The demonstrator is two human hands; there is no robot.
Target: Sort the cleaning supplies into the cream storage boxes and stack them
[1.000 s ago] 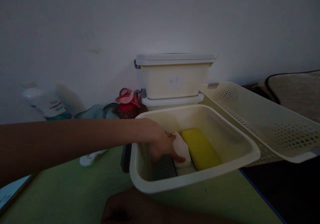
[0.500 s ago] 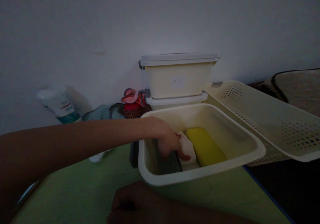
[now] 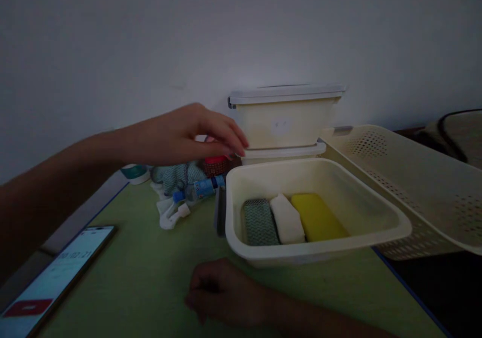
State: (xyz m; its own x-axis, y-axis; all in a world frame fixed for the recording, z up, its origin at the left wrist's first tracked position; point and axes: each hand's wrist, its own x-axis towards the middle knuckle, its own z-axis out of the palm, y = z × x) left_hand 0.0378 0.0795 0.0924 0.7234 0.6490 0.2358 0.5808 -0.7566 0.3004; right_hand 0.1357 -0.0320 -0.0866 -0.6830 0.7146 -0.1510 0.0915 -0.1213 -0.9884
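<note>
My left hand (image 3: 188,134) hovers in the air left of the cream bin (image 3: 301,253), fingers stretched out and holding nothing; its fingertips are near the stacked lidded boxes (image 3: 282,119). Three things lie side by side in the bin: a grey-green textured pad (image 3: 259,222), a folded white cloth (image 3: 286,219) and a yellow sponge (image 3: 318,217). On the green table in front of the bin my right hand (image 3: 222,290) rests with its fingers curled in a loose fist, and nothing shows in it.
A perforated cream basket (image 3: 414,187) leans at the right of the bin. A small spray bottle (image 3: 196,192), a teal cloth (image 3: 173,175) and a red object (image 3: 214,164) lie behind by the wall. A lit phone (image 3: 56,277) lies at the front left.
My left hand has come up out of the bin and now hovers above the table, leaving the pad and the white cloth lying flat. The view has shifted, showing the phone.
</note>
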